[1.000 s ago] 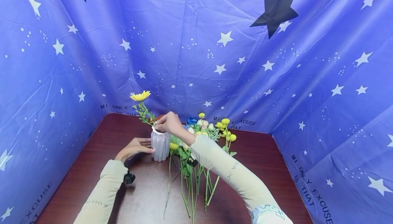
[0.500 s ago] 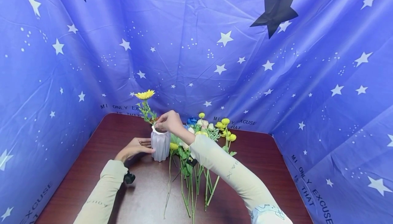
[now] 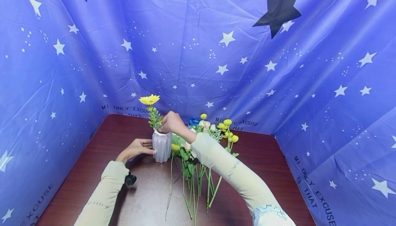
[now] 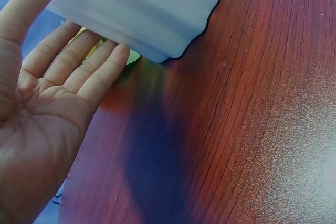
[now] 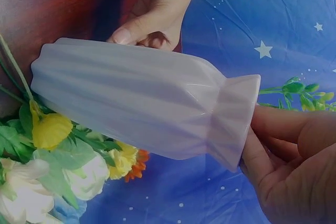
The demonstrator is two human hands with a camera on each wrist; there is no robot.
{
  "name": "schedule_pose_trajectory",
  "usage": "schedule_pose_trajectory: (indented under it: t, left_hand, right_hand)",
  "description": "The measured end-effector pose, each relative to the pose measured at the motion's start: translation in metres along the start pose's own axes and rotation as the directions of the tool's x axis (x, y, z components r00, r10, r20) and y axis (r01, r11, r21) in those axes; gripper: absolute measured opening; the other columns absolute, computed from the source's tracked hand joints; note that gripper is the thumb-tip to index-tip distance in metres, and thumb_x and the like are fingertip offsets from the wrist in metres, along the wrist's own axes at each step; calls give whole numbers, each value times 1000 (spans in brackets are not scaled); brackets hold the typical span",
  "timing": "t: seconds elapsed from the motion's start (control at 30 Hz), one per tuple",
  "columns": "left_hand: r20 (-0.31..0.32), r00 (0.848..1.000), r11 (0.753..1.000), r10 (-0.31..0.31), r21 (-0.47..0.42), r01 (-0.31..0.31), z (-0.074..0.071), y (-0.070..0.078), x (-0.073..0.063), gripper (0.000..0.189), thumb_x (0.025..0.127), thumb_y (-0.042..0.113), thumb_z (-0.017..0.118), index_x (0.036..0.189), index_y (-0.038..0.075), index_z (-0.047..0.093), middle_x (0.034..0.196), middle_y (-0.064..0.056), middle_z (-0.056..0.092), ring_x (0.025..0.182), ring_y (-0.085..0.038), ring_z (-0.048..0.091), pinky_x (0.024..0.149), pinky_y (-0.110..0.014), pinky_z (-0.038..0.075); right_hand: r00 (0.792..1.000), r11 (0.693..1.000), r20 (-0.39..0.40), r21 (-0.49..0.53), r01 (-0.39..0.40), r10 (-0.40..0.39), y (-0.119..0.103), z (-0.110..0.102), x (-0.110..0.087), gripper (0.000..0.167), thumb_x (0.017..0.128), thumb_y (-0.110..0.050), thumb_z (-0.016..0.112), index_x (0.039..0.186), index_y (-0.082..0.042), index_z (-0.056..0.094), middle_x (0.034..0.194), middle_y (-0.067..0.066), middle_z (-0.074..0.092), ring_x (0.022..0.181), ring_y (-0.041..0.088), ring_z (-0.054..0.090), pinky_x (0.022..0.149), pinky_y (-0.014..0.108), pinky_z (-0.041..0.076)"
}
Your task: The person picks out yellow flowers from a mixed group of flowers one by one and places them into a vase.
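Note:
A pale lilac, pleated vase (image 3: 161,147) stands upright on the table. My left hand (image 3: 137,149) rests against its left side, fingers fairly straight and thumb at the front. In the left wrist view those fingertips lie right along the vase (image 4: 136,14). At the vase's mouth my right hand (image 3: 174,125) pinches the stem of a yellow daisy-like flower (image 3: 149,99). Its bloom stands above the opening, with leafy green sprigs (image 3: 154,116) below it. The right wrist view shows the right fingers at the rim (image 5: 251,119); the pinched part of the stem is hidden behind them.
Right of the vase lies a bunch of artificial flowers (image 3: 204,129), white, blue and yellow, their green stems (image 3: 193,191) pointing toward the front of the table (image 3: 253,171). An orange bloom (image 5: 137,165) shows behind the vase. Blue star-printed cloth (image 3: 198,64) surrounds the table.
The yellow flower has shifted right and its stem has become more upright over the vase mouth. It dipped slightly in the last half second. The left hand has stayed at the vase.

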State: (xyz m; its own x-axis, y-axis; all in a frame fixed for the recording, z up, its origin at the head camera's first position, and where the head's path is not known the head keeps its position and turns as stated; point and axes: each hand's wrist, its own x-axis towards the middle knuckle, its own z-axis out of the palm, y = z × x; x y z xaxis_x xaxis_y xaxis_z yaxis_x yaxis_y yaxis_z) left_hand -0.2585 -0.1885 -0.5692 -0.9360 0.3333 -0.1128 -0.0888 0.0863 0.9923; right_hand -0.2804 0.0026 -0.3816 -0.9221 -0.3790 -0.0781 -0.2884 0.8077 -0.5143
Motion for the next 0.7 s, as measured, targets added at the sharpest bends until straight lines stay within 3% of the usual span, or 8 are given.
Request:
schedule_pose_trajectory:
  t: [0.2,0.4,0.7]
  left_hand:
    - [9,1000,1000,5,-27,-5,0,1,-2,77,83,8,82,142,-21,42,140,-39,52,134,-46,53,105,-35,55]
    - [6,1000,1000,2,-29,-1,-1,3,-4,77,84,7,82,142,-22,41,142,-39,50,135,-48,51,106,-36,54]
    - [0,1000,1000,2,-16,-2,0,3,-3,76,83,8,82,142,-21,43,140,-39,52,134,-47,52,105,-35,55]
  right_hand:
    - [999,998,-2,55,-32,32,1,1,-1,4,85,-15,84,88,-12,84,96,3,81,86,14,74,74,20,59]
    - [999,988,7,144,-52,51,0,2,-4,6,87,-11,82,92,-8,83,101,9,80,74,14,77,68,20,62]
    - [999,1000,-35,-13,-27,26,-3,5,-6,3,86,-15,82,88,-16,85,95,0,81,95,18,72,81,26,60]
